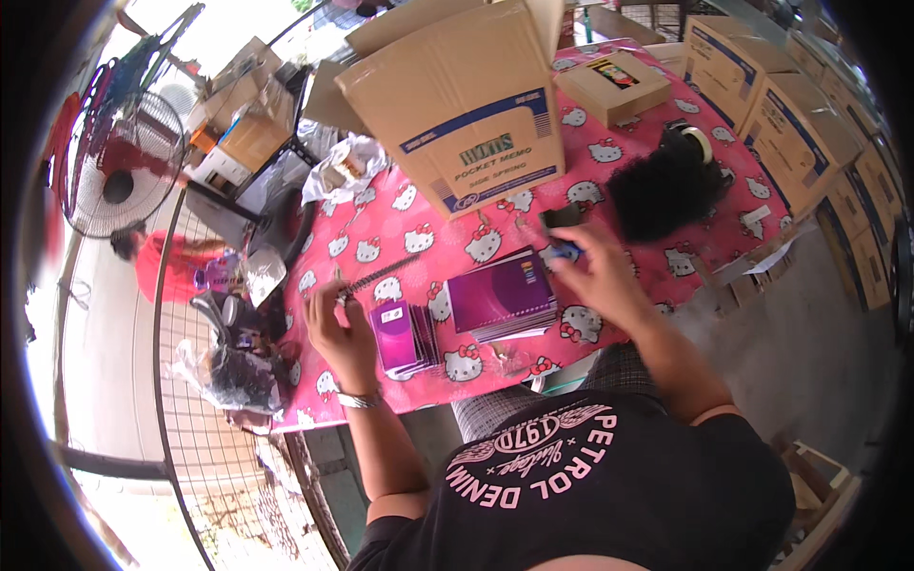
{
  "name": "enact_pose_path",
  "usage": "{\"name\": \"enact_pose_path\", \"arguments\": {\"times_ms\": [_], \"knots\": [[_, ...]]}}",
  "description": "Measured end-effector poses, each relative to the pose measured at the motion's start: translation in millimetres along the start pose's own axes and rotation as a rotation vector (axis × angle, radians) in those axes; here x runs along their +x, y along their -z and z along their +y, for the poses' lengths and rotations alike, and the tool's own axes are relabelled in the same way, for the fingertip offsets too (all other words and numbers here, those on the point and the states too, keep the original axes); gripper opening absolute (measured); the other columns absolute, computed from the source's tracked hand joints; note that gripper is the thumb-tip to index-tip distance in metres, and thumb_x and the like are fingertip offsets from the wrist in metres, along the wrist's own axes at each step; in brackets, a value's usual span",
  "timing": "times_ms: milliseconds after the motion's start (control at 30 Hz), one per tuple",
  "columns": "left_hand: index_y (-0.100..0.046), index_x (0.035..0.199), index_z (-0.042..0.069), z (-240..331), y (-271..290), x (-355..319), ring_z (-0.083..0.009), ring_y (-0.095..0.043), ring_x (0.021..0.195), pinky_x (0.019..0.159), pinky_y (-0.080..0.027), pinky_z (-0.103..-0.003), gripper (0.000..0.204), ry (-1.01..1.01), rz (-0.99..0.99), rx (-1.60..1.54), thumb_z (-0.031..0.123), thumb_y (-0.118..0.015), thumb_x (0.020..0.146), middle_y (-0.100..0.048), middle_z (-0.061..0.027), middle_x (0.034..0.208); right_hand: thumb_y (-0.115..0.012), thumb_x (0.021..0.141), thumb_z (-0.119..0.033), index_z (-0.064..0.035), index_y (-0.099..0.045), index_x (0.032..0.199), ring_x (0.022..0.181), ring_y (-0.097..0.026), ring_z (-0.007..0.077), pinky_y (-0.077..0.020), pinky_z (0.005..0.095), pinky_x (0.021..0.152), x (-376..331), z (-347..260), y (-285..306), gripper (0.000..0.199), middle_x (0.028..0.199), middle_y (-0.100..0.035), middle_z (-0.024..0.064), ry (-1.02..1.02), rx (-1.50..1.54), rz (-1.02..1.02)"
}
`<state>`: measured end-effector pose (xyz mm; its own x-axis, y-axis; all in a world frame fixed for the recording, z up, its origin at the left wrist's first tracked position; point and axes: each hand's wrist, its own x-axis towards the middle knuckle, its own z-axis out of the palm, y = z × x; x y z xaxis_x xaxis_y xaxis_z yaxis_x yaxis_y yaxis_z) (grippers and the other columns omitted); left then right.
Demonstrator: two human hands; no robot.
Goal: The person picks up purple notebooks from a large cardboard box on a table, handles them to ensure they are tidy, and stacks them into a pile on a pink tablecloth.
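Note:
My left hand (335, 328) pinches the lower end of a spiral-bound notebook (381, 274) held edge-on above the pink patterned tablecloth (657, 257). A small stack of purple pocket notebooks (400, 336) lies just right of that hand. A bigger stack of purple notebooks (502, 293) sits in the middle. My right hand (595, 271) hovers at that stack's right edge, closed on a small blue and black object (562, 233), blurred by motion.
A large open cardboard carton (466, 105) stands behind the notebooks. A small flat box (614, 86), a tape roll (697, 141) and a dark fuzzy bundle (662, 195) lie at the right. Stacked cartons (790, 133) line the right side; a fan (119, 171) and wire fence are left.

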<state>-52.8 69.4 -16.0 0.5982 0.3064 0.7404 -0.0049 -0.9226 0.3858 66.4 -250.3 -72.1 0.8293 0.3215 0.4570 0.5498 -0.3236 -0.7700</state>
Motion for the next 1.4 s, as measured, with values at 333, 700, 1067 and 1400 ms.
{"name": "enact_pose_path", "arguments": {"times_ms": [333, 700, 1067, 1400], "knots": [[-0.048, 0.138, 0.019, -111.8, -68.7, -79.7, -0.0334, -0.040, 0.136, 0.106, -0.034, -0.063, 0.048, 0.397, -0.800, 0.510, 0.023, -0.054, 0.090, -0.045, -0.0125, 0.145, -0.072, 0.083, -0.020, -0.0069, -0.066, 0.100, 0.106, -0.059, 0.0337, -0.0542, 0.0431, 0.080, 13.9, 171.1, -19.2, 0.023, 0.114, -0.060, 0.0140, -0.256, -0.728, 0.030], [-0.066, 0.106, 0.007, 103.7, -58.3, -43.7, -0.0257, -0.063, 0.096, 0.082, -0.053, -0.038, 0.027, -0.541, -0.611, -0.087, 0.008, -0.071, 0.079, -0.066, -0.0086, 0.109, -0.062, 0.083, -0.015, -0.0084, -0.068, 0.086, 0.085, -0.067, 0.0293, -0.0559, 0.0417, 0.074, 40.1, 227.5, -15.4, 0.010, 0.092, -0.065, 0.0129, -0.216, -1.100, -0.022], [-0.060, 0.105, 0.006, 102.2, -52.9, -0.9, -0.0285, -0.063, 0.087, 0.080, -0.049, -0.043, 0.026, -0.456, -0.622, 0.018, 0.007, -0.064, 0.080, -0.065, -0.0098, 0.089, -0.063, 0.090, -0.007, -0.0058, -0.072, 0.112, 0.081, -0.061, 0.0224, -0.0493, 0.0347, 0.073, 41.3, 64.9, 28.0, 0.023, 0.092, -0.060, 0.0119, 0.083, 0.018, -0.013], [-0.062, 0.086, 0.006, 119.8, -90.7, -33.4, -0.0302, -0.060, 0.082, 0.104, -0.038, -0.051, 0.028, -0.299, -0.221, 0.046, 0.026, -0.078, 0.077, -0.062, -0.0098, 0.082, -0.072, 0.083, -0.001, -0.0062, -0.072, 0.103, 0.089, -0.063, 0.0217, -0.0531, 0.0332, 0.076, 27.6, -6.7, 19.0, 0.020, 0.097, -0.063, 0.0067, 0.338, 0.154, -0.165]]}}
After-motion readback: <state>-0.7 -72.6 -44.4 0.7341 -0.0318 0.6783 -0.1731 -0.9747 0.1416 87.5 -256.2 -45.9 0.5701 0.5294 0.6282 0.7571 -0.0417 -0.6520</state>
